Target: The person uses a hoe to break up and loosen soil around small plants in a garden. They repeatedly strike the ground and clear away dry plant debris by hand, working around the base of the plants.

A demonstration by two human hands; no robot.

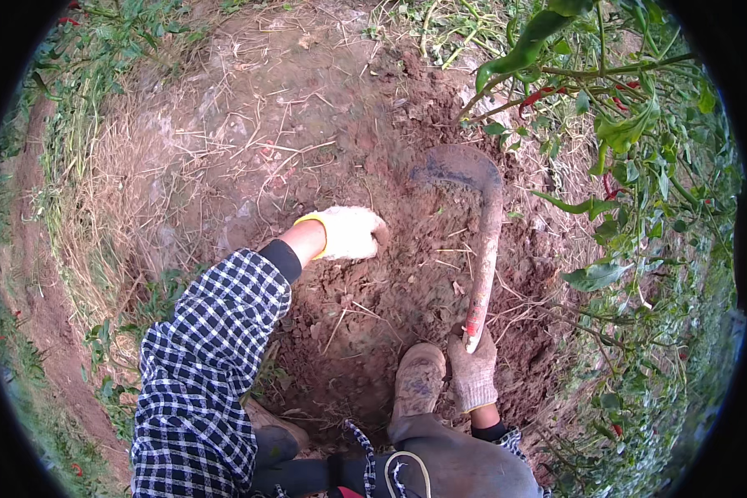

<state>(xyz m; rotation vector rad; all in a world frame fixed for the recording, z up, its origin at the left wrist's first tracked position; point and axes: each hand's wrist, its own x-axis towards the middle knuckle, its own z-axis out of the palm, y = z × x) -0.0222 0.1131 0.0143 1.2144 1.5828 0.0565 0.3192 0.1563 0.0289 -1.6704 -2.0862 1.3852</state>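
Observation:
My right hand [475, 372], in a knitted work glove, grips the lower end of the wooden handle [485, 261] of a sickle. Its curved, rusty, soil-stained blade [454, 163] points left and lies at or just above the reddish soil [373, 324]. My left hand [348, 233] wears a white glove with a yellow cuff edge and reaches low over the ground, left of the sickle. Its fingers curl downward, overexposed and partly hidden, so whether they hold anything is unclear.
Chili plants with green pods [526, 50] and red pods [538, 98] lean in from the right. Dry straw [280, 149] lies scattered ahead, with grass [99, 205] along the left. My muddy right boot [419, 380] stands close to my right hand. Clods [535, 299] edge the dug soil.

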